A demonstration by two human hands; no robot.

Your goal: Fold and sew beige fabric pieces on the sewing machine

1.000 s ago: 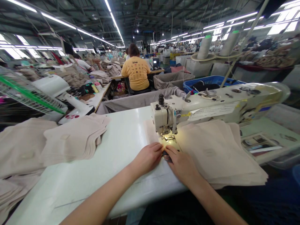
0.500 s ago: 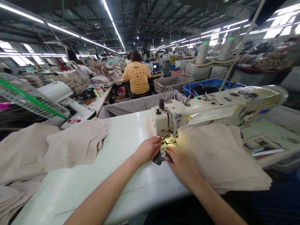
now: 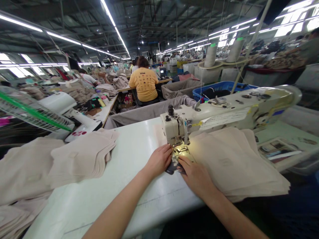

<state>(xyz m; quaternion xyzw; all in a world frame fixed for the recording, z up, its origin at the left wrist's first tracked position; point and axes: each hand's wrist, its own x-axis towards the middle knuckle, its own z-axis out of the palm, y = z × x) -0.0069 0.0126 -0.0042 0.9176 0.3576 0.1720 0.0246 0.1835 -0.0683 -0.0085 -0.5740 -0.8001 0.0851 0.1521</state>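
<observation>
Both hands are at the needle end of a cream sewing machine. Between them lies a small dark piece of cloth with a light pattern, just in front of the lit presser foot. My left hand is at its left edge, with fingers bent and pressed together on it and the fingertips close to the foot. From the right, my right hand pinches the piece's other edge, its thumb partly hidden under the fingers. The cloth's far end, under the foot, cannot be made out.
A stack of beige fabric panels lies right of the needle, under the machine arm. More beige panels are piled at the left, beside a white fan. Ahead are a grey cloth-lined bin and a seated person in yellow.
The patterned cloth has turned slightly between my hands, and more of its light pattern shows. Both hands stay beside the presser foot. The whole view has shifted a little.
</observation>
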